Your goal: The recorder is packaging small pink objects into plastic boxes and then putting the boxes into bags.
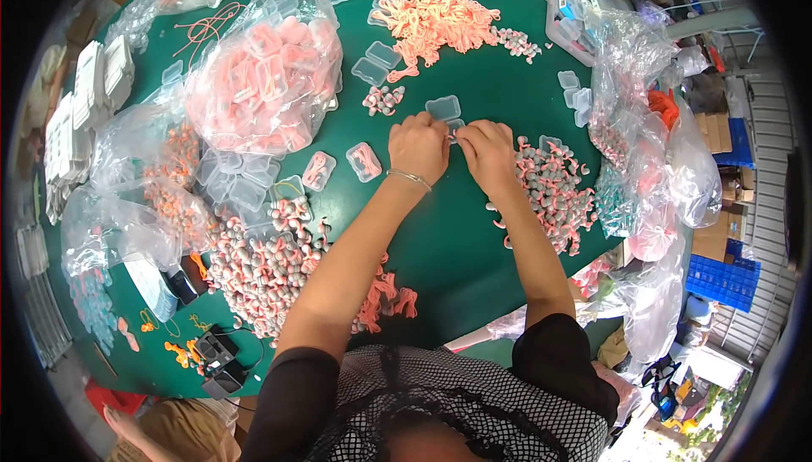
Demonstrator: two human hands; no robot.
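My left hand [419, 151] and my right hand [489, 156] meet over the green table, fingers pinched together. Between their fingertips shows a small pink-and-white piece [452, 134], mostly covered by the fingers. Just beyond them lies an open clear plastic case [443, 107], its near half partly hidden by my hands. Right of my right hand spreads a pile of small grey-and-pink pieces that look like earplugs [550, 195]. Left of my left hand rest two clear cases, one with a pink cord bundle [364, 162], the other with pink-and-grey contents [319, 172].
Beyond my hands lie a heap of orange cord bundles [436, 22] and a small earplug cluster [383, 101]. A clear bag of filled pink cases [262, 85] stands left. A larger earplug pile [262, 267] lies by my left forearm. Plastic bags [651, 149] crowd the right edge.
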